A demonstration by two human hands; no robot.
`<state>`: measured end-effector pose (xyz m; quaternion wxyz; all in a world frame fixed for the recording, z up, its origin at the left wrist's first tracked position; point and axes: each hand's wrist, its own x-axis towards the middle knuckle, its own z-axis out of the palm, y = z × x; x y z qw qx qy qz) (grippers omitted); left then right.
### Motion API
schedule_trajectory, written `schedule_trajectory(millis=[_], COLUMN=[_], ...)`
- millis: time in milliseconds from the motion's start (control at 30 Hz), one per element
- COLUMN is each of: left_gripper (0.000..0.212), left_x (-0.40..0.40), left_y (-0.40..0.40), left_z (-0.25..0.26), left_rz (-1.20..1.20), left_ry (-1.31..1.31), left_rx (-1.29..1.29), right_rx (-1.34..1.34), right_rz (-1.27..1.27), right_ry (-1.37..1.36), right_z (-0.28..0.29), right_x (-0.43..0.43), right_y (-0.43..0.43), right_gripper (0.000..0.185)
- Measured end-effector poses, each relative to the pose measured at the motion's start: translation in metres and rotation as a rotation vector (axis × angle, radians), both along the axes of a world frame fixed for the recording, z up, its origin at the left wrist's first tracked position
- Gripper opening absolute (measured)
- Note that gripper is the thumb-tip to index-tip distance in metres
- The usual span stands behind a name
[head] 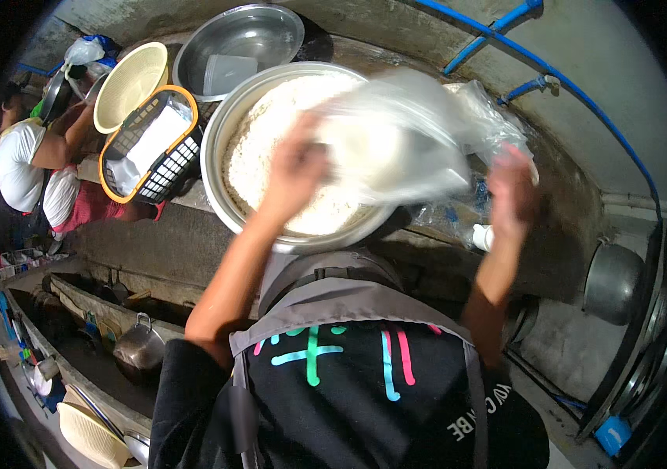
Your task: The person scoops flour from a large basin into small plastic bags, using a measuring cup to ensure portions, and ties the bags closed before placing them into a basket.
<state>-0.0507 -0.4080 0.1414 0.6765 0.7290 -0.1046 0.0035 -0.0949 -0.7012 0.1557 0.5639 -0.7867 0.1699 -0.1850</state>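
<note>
A large round metal basin (214, 176) holds a pale, crumbly white food, perhaps grated or granular. Over its left half is my left hand (301, 158), blurred, at the near end of a clear plastic bag (421, 140). The bag is spread in the air across the basin's right side and is smeared by motion. My right hand (511, 184) is to the right of the basin, beside another crumpled clear plastic bag (489, 117); whether it grips that plastic is unclear. Below it stands a small white cup or container (482, 237).
Behind are a wide metal basin (239, 29) with a plastic tub, a cream colander (131, 88) and an orange-rimmed black basket (175, 176). Another person (22, 152) works at the far left. Blue pipes (580, 99) run along the wall; a metal pot (614, 284) hangs at right.
</note>
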Motion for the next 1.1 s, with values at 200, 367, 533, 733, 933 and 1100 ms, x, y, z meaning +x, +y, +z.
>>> schedule_trajectory(millis=[200,367,533,733,933,1100], left_gripper=[0.051,0.031,0.032,0.043,0.046,0.046], left_x=[-0.047,-0.208,-0.318,-0.234,-0.145,-0.185], left_y=[0.213,0.338,0.374,0.339,0.272,0.308], left_z=[-0.048,-0.17,-0.211,-0.202,-0.155,-0.188], left_rz=[0.695,1.174,1.43,1.146,1.049,1.19], left_ry=[0.252,0.813,0.671,0.51,0.585,0.468], left_rx=[-0.456,-0.22,0.647,0.219,-0.496,-1.077], right_rx=[-0.584,-0.747,-0.646,-0.771,-1.363,-0.856], right_rz=[0.621,0.696,0.842,0.916,0.915,1.119], right_ry=[0.331,0.39,0.428,0.136,-0.306,0.199], right_z=[-0.106,-0.142,-0.117,-0.117,-0.177,-0.143], right_x=[0.106,0.131,0.16,0.186,0.138,0.136], right_y=[0.14,0.166,0.172,0.244,0.291,0.292], right_gripper=[0.031,0.035,0.036,0.028,0.023,0.024])
